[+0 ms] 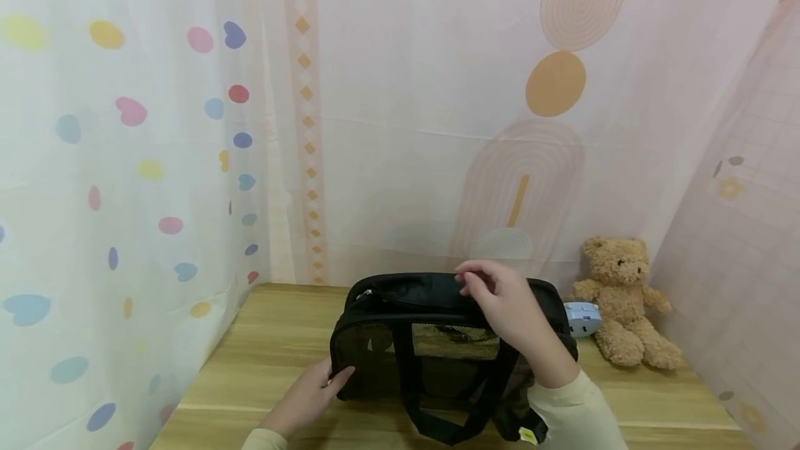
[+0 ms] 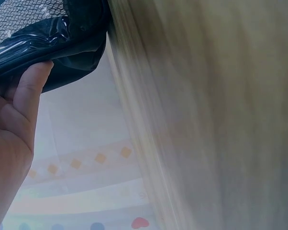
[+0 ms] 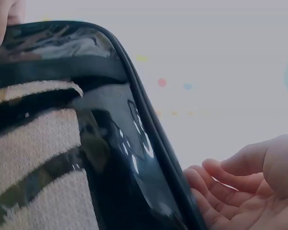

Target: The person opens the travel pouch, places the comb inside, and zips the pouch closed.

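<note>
A black bag (image 1: 369, 360) with mesh and clear glossy panels stands on the wooden table, its handle (image 1: 450, 429) drooping over the front. My left hand (image 1: 306, 394) grips its lower left corner. In the left wrist view the thumb (image 2: 33, 88) lies on the bag's dark edge, and the other fingers are mostly hidden. Over the top right of the bag, my right hand (image 1: 509, 307) has loosely bent fingers, with nothing visible between them. The right wrist view shows those fingers beside the bag's piped edge (image 3: 156, 139). A zipper pull (image 1: 367, 292) sits at the top left.
A brown teddy bear (image 1: 621, 304) sits at the right of the table (image 1: 275, 325). Between it and the bag is a light blue object (image 1: 582, 319), partly hidden. Patterned curtains (image 1: 400, 123) hang behind and at both sides. A yellow tag (image 1: 528, 435) shows at the bag's front right.
</note>
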A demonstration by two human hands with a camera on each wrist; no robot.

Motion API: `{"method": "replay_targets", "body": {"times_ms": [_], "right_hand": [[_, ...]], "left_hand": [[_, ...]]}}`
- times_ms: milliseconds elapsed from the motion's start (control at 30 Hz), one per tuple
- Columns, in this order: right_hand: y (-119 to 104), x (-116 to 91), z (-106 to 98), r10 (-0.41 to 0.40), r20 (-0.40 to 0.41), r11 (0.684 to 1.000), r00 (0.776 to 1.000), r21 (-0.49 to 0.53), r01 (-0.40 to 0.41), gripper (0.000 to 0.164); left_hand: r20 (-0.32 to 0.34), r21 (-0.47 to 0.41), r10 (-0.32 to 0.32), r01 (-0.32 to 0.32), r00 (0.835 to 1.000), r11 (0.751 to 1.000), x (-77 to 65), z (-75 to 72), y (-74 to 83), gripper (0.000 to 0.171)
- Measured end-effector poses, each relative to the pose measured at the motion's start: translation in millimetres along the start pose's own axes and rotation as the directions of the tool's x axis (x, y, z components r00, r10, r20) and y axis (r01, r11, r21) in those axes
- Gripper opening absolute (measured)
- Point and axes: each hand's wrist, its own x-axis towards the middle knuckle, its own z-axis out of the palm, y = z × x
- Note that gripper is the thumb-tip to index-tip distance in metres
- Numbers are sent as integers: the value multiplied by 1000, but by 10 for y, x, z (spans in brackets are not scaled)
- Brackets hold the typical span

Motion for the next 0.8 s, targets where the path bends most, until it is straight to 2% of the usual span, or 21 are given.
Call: {"method": "replay_targets", "body": {"times_ms": [233, 433, 800], "right_hand": [[-175, 101, 303, 11, 125, 999, 992, 45, -16, 22], [-290, 308, 506, 31, 283, 991, 958, 119, -67, 26], [-493, 642, 804, 75, 398, 995, 914, 31, -95, 28]], "left_hand": [[-2, -13, -16, 16, 1000, 1000, -5, 6, 11, 53], [-8, -6, -9, 9, 1000, 1000, 6, 10, 27, 49], [11, -38, -32, 33, 999, 999, -13, -9, 17, 48]]}}
